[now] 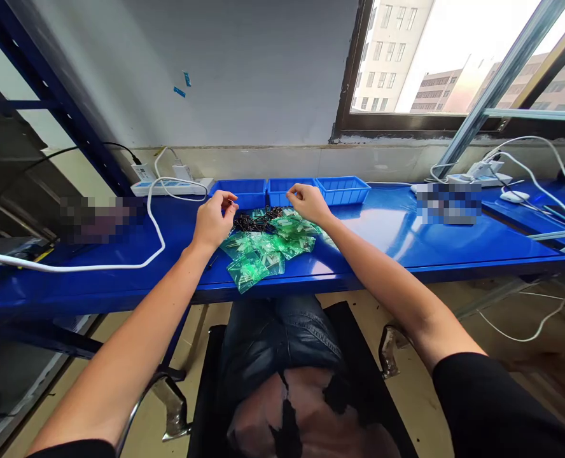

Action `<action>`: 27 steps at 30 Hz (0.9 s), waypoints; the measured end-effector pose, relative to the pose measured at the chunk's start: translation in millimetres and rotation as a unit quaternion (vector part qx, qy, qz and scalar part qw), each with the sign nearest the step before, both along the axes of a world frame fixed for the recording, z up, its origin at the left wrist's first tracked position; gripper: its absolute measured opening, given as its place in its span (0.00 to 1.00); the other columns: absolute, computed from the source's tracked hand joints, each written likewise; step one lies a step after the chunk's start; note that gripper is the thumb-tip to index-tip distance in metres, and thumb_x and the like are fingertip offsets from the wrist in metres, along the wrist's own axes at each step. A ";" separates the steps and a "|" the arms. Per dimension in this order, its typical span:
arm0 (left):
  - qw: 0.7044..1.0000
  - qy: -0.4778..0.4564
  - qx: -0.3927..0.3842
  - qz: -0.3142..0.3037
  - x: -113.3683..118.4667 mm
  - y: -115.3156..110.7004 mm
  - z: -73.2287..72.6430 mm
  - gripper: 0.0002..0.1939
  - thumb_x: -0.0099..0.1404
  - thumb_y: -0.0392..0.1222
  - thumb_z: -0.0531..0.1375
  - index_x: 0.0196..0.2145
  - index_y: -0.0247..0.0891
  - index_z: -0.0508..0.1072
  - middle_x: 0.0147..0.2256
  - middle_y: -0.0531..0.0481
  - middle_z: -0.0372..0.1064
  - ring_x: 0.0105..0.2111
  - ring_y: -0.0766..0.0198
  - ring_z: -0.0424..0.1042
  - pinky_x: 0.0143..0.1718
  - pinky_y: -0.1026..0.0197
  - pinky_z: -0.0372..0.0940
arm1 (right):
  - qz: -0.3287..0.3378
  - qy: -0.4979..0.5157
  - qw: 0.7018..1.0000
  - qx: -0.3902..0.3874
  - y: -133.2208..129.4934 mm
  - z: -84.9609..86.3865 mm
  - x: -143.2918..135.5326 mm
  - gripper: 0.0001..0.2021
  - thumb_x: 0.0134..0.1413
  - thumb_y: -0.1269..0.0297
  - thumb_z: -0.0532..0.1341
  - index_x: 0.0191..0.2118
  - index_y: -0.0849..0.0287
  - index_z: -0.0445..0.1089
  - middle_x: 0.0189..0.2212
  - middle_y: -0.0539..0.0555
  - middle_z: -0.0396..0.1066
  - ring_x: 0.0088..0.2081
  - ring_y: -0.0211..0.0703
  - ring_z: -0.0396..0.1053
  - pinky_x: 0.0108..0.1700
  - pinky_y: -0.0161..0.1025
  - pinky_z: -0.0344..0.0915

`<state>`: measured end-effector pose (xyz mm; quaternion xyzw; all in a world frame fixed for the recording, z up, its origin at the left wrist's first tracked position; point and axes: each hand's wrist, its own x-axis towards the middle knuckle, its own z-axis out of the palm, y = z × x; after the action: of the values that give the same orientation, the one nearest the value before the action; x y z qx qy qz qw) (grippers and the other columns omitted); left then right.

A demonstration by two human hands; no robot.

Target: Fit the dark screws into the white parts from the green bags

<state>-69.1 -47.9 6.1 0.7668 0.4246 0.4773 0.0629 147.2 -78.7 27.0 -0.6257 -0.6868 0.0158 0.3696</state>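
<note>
My left hand point(214, 219) is raised at the left of a pile on the blue table, its fingers curled in toward the thumb. Across from it, my right hand point(308, 202) is closed in a pinch in front of the blue bins. Whatever either hand holds, if anything, is too small to make out. Between and below them lie small green plastic bags point(251, 270) with pale pieces inside. Behind the bags is a heap of small black parts point(254, 221), partly covered by them.
Three blue bins point(342, 191) stand along the back of the blue table point(387, 245). A power strip point(172, 187) with a white cable point(156, 222) is at the left. Another power strip point(480, 179) and a white mouse point(515, 196) are at the right.
</note>
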 end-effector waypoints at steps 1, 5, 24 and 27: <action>1.000 -0.001 -0.006 -0.016 2.4 -0.6 1.3 0.06 0.58 0.37 0.56 0.35 0.39 0.68 0.31 0.49 0.74 0.32 0.62 0.73 0.36 0.61 0.67 | 0.005 -0.010 1.000 -0.002 1.7 2.0 -1.2 0.11 0.57 0.67 0.53 0.34 0.65 0.72 0.20 0.48 0.63 0.23 0.35 0.57 0.29 0.34 0.48; 0.996 -0.022 -0.017 -0.080 20.8 0.1 9.0 0.04 0.59 0.40 0.58 0.34 0.40 0.68 0.31 0.50 0.75 0.34 0.63 0.74 0.37 0.61 0.67 | 0.067 -0.086 0.994 -0.013 4.5 5.3 -8.6 0.10 0.56 0.69 0.53 0.36 0.63 0.72 0.24 0.50 0.68 0.25 0.36 0.59 0.30 0.35 0.49; 0.998 0.017 -0.016 -0.063 67.8 30.0 17.5 0.18 0.60 0.55 0.56 0.21 0.40 0.62 0.19 0.54 0.62 0.22 0.67 0.61 0.26 0.63 0.59 | 0.152 -0.066 0.986 -0.027 23.1 12.1 11.5 0.06 0.57 0.70 0.55 0.35 0.63 0.69 0.24 0.48 0.64 0.27 0.33 0.58 0.33 0.34 0.53; 0.997 0.041 -0.030 -0.065 67.9 21.7 17.4 0.17 0.59 0.54 0.54 0.22 0.40 0.63 0.20 0.53 0.63 0.22 0.67 0.61 0.26 0.62 0.58 | 0.165 -0.105 0.980 -0.036 18.5 22.4 16.9 0.06 0.55 0.71 0.56 0.33 0.63 0.70 0.25 0.48 0.64 0.28 0.33 0.58 0.35 0.35 0.53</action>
<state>-1.2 -26.2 23.5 0.8093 0.3904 0.4275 0.0997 164.1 -60.3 49.4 -0.5150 -0.8146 0.0354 0.2645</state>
